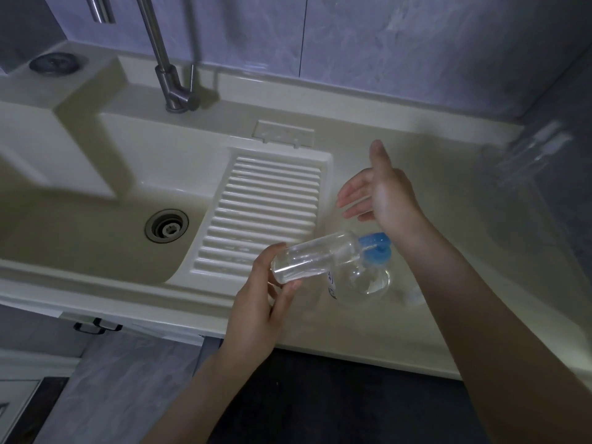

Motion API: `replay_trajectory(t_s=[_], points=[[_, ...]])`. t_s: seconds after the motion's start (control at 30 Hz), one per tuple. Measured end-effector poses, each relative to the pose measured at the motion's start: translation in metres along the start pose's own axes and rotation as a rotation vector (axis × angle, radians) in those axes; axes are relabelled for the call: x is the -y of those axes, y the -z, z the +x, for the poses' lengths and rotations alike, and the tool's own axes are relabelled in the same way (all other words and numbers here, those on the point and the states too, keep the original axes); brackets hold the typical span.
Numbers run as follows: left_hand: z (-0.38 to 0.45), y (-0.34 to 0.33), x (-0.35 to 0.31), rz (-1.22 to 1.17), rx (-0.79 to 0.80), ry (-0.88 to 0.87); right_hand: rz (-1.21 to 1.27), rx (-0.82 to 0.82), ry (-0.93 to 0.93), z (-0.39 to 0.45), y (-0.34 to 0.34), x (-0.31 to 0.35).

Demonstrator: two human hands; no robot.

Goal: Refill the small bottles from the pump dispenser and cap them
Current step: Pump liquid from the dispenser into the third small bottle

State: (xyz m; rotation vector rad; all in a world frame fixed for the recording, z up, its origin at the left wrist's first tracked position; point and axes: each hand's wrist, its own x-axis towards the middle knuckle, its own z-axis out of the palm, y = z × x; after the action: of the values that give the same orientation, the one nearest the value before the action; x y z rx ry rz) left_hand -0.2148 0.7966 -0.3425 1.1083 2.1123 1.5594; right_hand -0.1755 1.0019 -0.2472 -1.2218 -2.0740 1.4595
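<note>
My left hand (261,310) grips a small clear bottle (312,259) by its base and holds it tilted on its side, its mouth up against the blue pump head (374,246) of a clear round dispenser (363,283) standing on the counter. My right hand (381,192) hovers above and behind the pump, fingers straight and spread, holding nothing. A small white cap (413,296) lies on the counter just right of the dispenser. Several more clear small bottles (525,158) stand blurred at the far right.
A cream sink basin (128,174) with a metal drain (166,230) and a ribbed washboard slope (256,213) lies to the left. A steel tap (174,88) rises behind it. The counter's front edge (352,354) runs below my arms.
</note>
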Motion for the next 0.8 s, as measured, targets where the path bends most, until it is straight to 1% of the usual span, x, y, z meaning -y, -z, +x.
replay_trajectory(t_s=[0.07,0.2,0.37,0.5,0.7,0.8], points=[[0.001,0.001,0.000,0.008,-0.005,0.008,0.026,0.000,-0.011,0.003,0.001,0.006],[0.001,0.001,0.001,0.013,-0.008,0.004,-0.033,0.009,0.009,0.003,0.000,0.005],[0.002,0.001,0.002,0.022,-0.003,0.015,-0.109,-0.042,0.019,-0.003,-0.002,-0.001],[0.000,0.000,0.004,0.015,0.024,0.034,-0.163,-0.036,0.004,-0.006,-0.007,-0.004],[-0.002,-0.004,0.007,0.026,0.017,0.057,-0.117,-0.024,0.008,-0.002,-0.008,-0.006],[-0.003,-0.004,0.005,0.022,0.005,0.054,0.065,-0.004,-0.040,0.000,-0.003,-0.004]])
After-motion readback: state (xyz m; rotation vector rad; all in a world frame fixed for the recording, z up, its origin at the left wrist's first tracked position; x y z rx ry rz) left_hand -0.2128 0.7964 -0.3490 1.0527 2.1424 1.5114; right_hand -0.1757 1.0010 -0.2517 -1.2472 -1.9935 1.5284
